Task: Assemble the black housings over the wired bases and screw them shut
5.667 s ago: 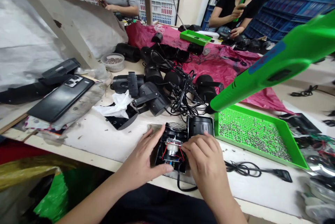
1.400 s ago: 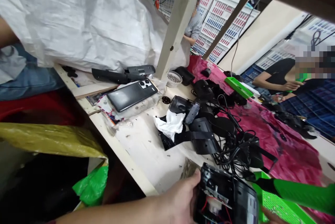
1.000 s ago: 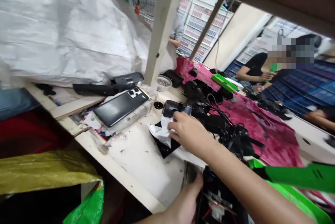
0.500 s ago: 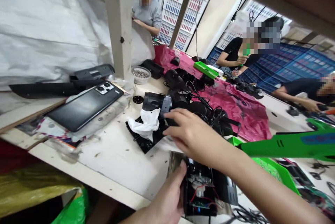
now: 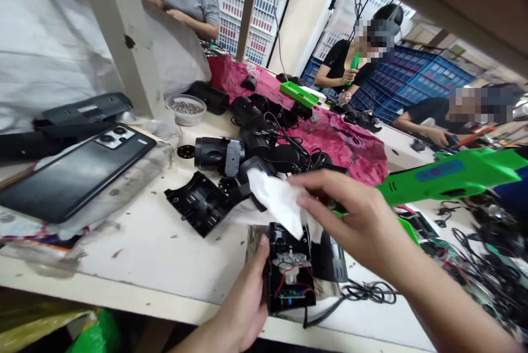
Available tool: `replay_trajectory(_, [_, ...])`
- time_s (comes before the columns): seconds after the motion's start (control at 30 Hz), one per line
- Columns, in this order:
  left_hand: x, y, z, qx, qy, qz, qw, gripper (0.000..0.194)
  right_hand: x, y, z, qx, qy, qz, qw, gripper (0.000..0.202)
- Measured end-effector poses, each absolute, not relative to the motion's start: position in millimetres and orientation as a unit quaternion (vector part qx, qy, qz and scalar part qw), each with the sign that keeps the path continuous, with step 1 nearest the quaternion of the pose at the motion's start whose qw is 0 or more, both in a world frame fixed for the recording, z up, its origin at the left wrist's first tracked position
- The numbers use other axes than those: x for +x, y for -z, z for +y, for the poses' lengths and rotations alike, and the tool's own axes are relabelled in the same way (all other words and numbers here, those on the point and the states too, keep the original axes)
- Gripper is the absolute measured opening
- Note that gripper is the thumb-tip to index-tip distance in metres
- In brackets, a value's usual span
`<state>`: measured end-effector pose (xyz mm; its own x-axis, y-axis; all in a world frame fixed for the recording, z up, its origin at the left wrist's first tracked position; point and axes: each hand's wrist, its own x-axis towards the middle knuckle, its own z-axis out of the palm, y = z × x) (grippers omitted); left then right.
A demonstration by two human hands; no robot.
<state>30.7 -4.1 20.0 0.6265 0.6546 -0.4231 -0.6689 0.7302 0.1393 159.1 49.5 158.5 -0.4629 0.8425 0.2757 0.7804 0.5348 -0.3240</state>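
My left hand [image 5: 247, 298] grips the left side of an open black plastic housing [image 5: 291, 273] at the table's front; its thumb lies along the edge. Inside the housing show red wires, a pale motor-like part and a small green circuit board. Above it, my right hand [image 5: 350, 210] pinches a crumpled white tissue [image 5: 278, 199] between thumb and fingers. An empty black half shell [image 5: 200, 204] lies to the left of the tissue. Just behind that, a black cylindrical part [image 5: 218, 155] rests on its side.
A black phone [image 5: 78, 171] lies on plastic bags at left. A bowl of screws [image 5: 186, 110] stands by the post [image 5: 119, 34]. To the right is a green electric screwdriver [image 5: 445, 174]. Black parts cover pink plastic sheeting [image 5: 350, 149]. Several people work at the far side.
My right hand has picked the white tissue up off the black half shell and carried it right, over the housing. My left hand still holds the housing. The view has shifted.
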Motion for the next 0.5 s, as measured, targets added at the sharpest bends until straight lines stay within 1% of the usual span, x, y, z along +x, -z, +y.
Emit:
replay_trajectory(0.07, [31.2, -19.6, -5.0, -0.015, -0.373, 0.236, 0.897, 0.059, 174.8, -148.7, 31.9, -0.483, -0.090, -0.860, 0.136, 0.019])
replay_trajectory(0.1, [31.3, -19.8, -5.4, -0.016, -0.373, 0.242, 0.896, 0.059, 180.2, -142.7, 25.8, -0.480, -0.081, -0.866, 0.117, 0.020])
replay_trajectory(0.13, [31.4, -20.3, -5.6, -0.017, -0.369, 0.246, 0.896, 0.060, 184.1, -137.0, 21.3, -0.476, -0.067, -0.870, 0.109, 0.022])
replay_trajectory(0.2, [31.7, -22.3, -5.4, -0.018, -0.364, 0.250, 0.897, 0.061, 187.5, -128.0, 16.0, -0.470, -0.040, -0.872, 0.131, 0.024])
replay_trajectory(0.27, [32.3, -24.8, -4.6, -0.019, -0.368, 0.262, 0.892, 0.058, 186.7, -122.6, 12.9, -0.466, -0.050, -0.871, 0.149, 0.025])
replay_trajectory(0.3, [32.6, -25.9, -4.2, -0.018, -0.373, 0.273, 0.886, 0.056, 185.2, -120.7, 11.5, -0.464, -0.066, -0.872, 0.140, 0.026])
replay_trajectory(0.37, [33.4, -27.3, -3.7, -0.016, -0.384, 0.295, 0.875, 0.052, 181.9, -117.6, 9.0, -0.461, -0.098, -0.877, 0.092, 0.026])
replay_trajectory(0.43, [33.9, -27.3, -4.3, -0.007, -0.388, 0.310, 0.868, 0.052, 179.2, -115.2, 7.0, -0.464, -0.117, -0.877, 0.045, 0.025])
replay_trajectory(0.5, [33.9, -26.4, -5.7, 0.009, -0.392, 0.318, 0.863, 0.055, 177.2, -113.8, 6.1, -0.470, -0.124, -0.874, 0.023, 0.025])
